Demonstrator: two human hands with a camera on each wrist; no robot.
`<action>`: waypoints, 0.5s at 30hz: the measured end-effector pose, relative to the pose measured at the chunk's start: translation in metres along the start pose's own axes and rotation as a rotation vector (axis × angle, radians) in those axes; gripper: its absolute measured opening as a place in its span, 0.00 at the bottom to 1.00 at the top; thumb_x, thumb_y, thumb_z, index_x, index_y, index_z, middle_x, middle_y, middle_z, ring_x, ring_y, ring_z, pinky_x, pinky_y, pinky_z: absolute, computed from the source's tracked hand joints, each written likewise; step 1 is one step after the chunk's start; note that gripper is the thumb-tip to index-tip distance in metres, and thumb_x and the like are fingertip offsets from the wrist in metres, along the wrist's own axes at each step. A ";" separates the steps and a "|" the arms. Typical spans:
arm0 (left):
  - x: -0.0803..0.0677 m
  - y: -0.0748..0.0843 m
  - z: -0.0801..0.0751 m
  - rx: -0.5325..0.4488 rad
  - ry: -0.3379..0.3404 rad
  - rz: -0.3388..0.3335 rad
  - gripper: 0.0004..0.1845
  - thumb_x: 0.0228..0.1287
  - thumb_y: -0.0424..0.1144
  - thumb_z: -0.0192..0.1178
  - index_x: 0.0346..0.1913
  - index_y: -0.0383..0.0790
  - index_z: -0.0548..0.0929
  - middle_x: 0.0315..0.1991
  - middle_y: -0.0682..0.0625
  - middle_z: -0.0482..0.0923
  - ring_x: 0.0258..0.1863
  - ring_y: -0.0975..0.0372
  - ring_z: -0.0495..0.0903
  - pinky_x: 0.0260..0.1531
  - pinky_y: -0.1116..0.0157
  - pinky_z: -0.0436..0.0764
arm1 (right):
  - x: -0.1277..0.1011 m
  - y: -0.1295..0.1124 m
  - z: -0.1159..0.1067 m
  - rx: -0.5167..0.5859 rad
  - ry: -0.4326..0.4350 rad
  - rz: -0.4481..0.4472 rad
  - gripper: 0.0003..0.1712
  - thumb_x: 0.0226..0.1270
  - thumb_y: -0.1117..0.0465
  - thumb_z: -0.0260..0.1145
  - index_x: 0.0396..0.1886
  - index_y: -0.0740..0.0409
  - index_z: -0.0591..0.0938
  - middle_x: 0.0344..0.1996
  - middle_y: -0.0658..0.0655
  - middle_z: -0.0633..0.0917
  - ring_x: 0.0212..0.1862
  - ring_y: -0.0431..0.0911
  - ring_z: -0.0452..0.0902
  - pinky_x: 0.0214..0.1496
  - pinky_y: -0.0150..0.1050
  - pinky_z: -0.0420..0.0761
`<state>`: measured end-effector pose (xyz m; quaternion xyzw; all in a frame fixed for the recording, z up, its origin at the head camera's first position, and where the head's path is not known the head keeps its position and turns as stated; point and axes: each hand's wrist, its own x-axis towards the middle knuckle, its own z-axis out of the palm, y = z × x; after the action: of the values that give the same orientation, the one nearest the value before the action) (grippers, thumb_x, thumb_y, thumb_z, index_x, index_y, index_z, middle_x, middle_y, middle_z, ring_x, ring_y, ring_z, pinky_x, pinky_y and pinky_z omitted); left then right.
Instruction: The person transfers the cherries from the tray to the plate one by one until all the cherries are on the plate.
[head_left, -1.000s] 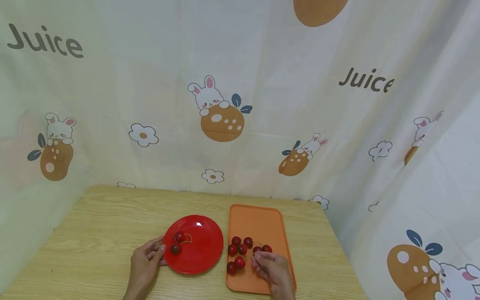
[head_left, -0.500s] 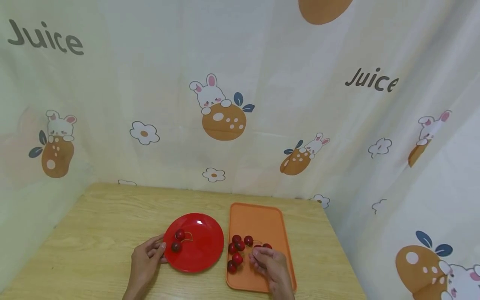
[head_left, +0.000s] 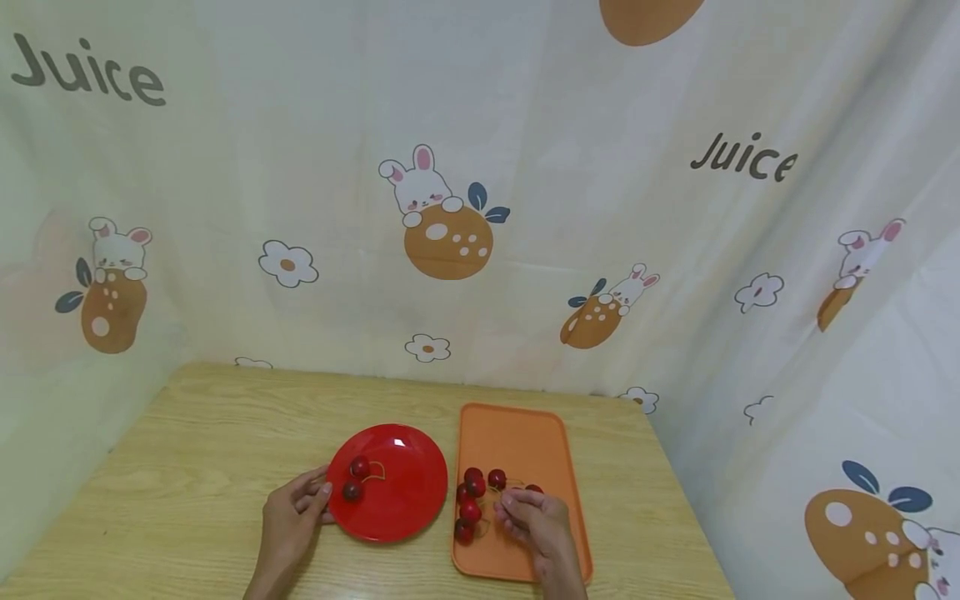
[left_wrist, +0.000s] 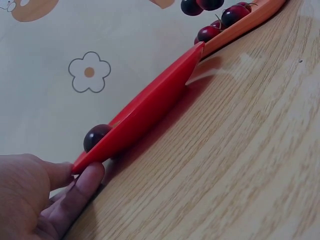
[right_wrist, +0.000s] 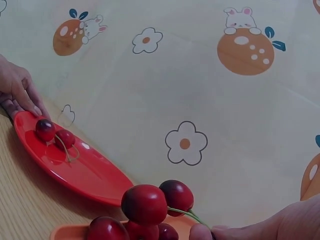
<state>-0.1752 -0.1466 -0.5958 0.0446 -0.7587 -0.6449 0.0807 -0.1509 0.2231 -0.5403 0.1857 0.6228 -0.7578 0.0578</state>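
My left hand (head_left: 292, 521) holds the left rim of a red plate (head_left: 408, 492), thumb and fingers pinching the edge in the left wrist view. Two dark red cherries (head_left: 352, 489) joined by their stems lie on the plate's left part. Over the orange tray (head_left: 510, 433), my right hand (head_left: 543, 525) pinches the green stems of a cherry pair (right_wrist: 144, 204). That pair hangs raised above other cherries (right_wrist: 107, 230), as the left wrist view also shows. More cherries (head_left: 497, 478) rest on the tray, some partly hidden behind the right hand.
Plate and tray stand side by side on a wood-grain table (head_left: 247, 433). A pale curtain (head_left: 337, 192) printed with rabbits, fruit and flowers hangs behind the table and along its sides.
The right hand has shifted slightly left and up, and the cherry pair on its stems has risen from among the others. The left hand stays at the plate's rim.
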 end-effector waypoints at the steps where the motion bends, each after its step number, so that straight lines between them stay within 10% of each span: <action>1: 0.000 0.000 0.000 0.000 0.000 0.000 0.20 0.76 0.22 0.63 0.67 0.24 0.82 0.46 0.28 0.89 0.27 0.67 0.90 0.28 0.65 0.96 | 0.000 0.000 0.000 -0.001 0.000 -0.003 0.08 0.74 0.72 0.71 0.48 0.72 0.89 0.30 0.54 0.94 0.32 0.40 0.91 0.32 0.27 0.90; 15: 0.001 0.000 0.001 -0.017 -0.001 -0.019 0.20 0.77 0.22 0.62 0.68 0.24 0.82 0.46 0.28 0.89 0.27 0.66 0.90 0.29 0.64 0.96 | 0.000 -0.002 0.001 -0.023 -0.028 -0.012 0.11 0.74 0.73 0.70 0.51 0.76 0.87 0.31 0.55 0.94 0.32 0.39 0.91 0.33 0.26 0.90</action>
<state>-0.1761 -0.1459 -0.5961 0.0509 -0.7528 -0.6521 0.0746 -0.1515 0.2225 -0.5386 0.1707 0.6317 -0.7535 0.0639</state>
